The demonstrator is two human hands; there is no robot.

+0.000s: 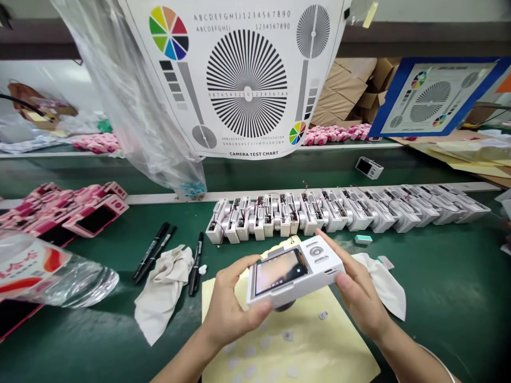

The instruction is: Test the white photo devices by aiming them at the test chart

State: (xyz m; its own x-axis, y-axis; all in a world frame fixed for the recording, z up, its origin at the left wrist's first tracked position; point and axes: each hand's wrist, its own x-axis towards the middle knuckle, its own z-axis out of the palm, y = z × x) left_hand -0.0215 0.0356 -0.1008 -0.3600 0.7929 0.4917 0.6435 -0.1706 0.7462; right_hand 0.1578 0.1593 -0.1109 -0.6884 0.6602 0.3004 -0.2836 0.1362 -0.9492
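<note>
I hold a small white digital camera [294, 271] between both hands, above a pale yellow sheet [319, 351]. Its lit rear screen faces up at me and its lens points down. My left hand [231, 306] grips the camera's left end, thumb underneath. My right hand [357, 290] grips the right end, with a finger lying along the top by the round button pad. A large camera test chart [245, 80] hangs straight ahead over the bench.
A row of several white camera bodies [343, 210] lies along the green bench behind my hands. Pink cameras [80, 210] are piled at left. Black markers [154, 252], a white cloth [163, 290], a plastic bag [59, 274] and small round stickers [287, 336] lie around.
</note>
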